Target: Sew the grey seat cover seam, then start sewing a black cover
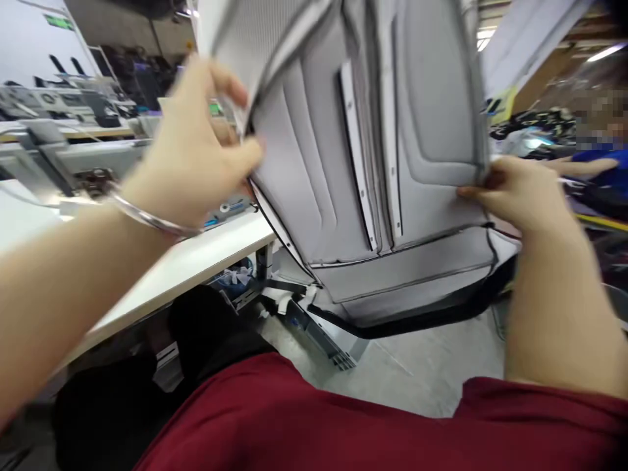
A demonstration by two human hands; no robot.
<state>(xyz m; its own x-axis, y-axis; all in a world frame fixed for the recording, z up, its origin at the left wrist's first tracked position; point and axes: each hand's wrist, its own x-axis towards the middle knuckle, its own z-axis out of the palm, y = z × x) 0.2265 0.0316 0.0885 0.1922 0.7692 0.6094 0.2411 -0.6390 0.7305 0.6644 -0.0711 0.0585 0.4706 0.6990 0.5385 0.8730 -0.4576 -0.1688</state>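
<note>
Grey padded fabric fills the upper middle of my view: a stitched seat-cover panel [363,150] that I hold up in the air in front of me, clear of the white worktable [196,261] to my left. My left hand [191,150] pinches the panel's left edge, thumb and fingers closed over the black-piped seam, a thin metal bangle [147,219] round that wrist. My right hand [515,196] grips the right edge lower down, fingers curled shut on the fabric where the piping turns the corner. Two pale strips run down the middle of the panel, and its bottom edge hangs free, ending in a dark band [422,317] that droops above the grey floor [422,373]. The worktable's near edge runs diagonally from lower left toward the panel, and under it sit blurred scraps and a metal frame. Open floor lies below the hanging cover. My red clothing [314,418] crosses the bottom. At the far right, another person's arm in a blue sleeve [603,170] reaches over a cluttered bench, well apart from my hands.
</note>
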